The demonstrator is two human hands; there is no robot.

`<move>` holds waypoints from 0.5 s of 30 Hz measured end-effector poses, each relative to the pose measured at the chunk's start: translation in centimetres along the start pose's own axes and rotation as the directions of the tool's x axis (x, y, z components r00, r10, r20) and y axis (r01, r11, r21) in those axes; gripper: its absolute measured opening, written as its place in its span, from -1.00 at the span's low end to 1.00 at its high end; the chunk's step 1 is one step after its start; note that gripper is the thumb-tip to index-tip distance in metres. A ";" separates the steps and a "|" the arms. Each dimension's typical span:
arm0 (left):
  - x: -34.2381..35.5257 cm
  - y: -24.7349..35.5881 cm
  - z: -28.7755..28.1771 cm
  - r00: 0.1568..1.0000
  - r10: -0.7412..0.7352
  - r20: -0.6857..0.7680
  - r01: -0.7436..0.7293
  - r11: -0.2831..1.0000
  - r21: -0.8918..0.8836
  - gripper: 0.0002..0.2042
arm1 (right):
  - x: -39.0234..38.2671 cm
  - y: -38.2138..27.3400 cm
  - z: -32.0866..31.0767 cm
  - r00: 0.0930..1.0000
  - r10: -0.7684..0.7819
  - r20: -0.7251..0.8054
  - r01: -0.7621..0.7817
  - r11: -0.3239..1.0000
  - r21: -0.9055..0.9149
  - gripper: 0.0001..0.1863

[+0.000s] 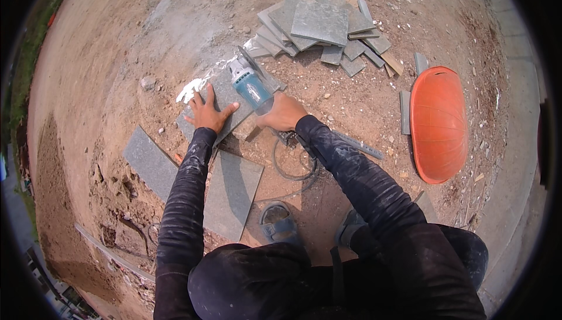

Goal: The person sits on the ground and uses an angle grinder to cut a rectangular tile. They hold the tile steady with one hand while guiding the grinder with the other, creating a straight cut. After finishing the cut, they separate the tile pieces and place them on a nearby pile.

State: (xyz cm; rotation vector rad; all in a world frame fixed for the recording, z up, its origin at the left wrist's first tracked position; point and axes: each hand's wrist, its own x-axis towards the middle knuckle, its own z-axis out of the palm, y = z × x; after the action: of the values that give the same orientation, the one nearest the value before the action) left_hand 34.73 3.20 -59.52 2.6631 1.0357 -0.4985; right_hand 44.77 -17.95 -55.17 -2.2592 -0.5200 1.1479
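Note:
My right hand (284,112) is wrapped round the rear body of a teal angle grinder (252,89). The grinder's disc (248,59) stands on edge over the far part of a grey stone tile (237,122); whether it touches the tile I cannot tell. Fingers spread, my left hand (209,112) lies flat on the same tile, left of the grinder. White powder (190,90) lies along the tile's far left edge. Below my right wrist a dark cord (278,165) loops on the ground.
Stacked and broken grey tiles (319,21) lie at the far side. An orange upturned basin (440,124) rests at the right. Two more tiles, one at the left (151,162) and one near my feet (233,191), lie on the dirt. A grey metal bar (358,144) sits beside my right forearm.

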 end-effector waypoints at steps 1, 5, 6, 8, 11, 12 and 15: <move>0.0 0.0 0.0 1.000 0.001 -0.002 -0.001 1.000 -0.001 0.09 | 0.0 0.0 0.0 1.000 0.003 0.003 -0.003 1.000 0.000 -0.11; 0.0 -0.1 0.1 1.000 0.002 -0.008 -0.002 1.000 -0.001 0.09 | 0.0 0.0 0.0 1.000 0.002 -0.004 -0.002 1.000 -0.005 -0.11; 0.0 0.0 0.1 1.000 0.003 -0.009 -0.003 1.000 -0.001 0.09 | 0.0 0.1 0.1 1.000 -0.002 -0.012 0.002 1.000 -0.007 -0.11; 0.0 0.1 0.0 1.000 0.002 0.001 -0.002 1.000 -0.004 0.09 | 0.0 0.4 0.3 1.000 -0.007 -0.030 0.007 1.000 0.000 -0.12; 0.0 0.0 0.0 1.000 -0.002 0.005 0.002 1.000 -0.006 0.10 | 0.0 0.4 0.4 0.999 -0.004 -0.037 0.004 1.000 -0.003 -0.12; 0.0 0.0 0.0 1.000 -0.002 0.006 0.002 1.000 -0.006 0.10 | -0.1 0.4 0.4 0.999 -0.001 -0.037 0.000 1.000 -0.007 -0.12; 0.0 -0.1 0.0 1.000 0.003 -0.004 -0.003 1.000 -0.006 0.10 | -0.2 0.3 0.4 0.999 -0.008 -0.034 0.009 1.000 0.009 -0.13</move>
State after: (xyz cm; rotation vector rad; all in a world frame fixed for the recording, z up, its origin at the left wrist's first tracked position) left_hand 34.72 3.26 -59.56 2.6611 1.0328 -0.4897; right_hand 44.39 -18.23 -55.43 -2.2629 -0.5093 1.1031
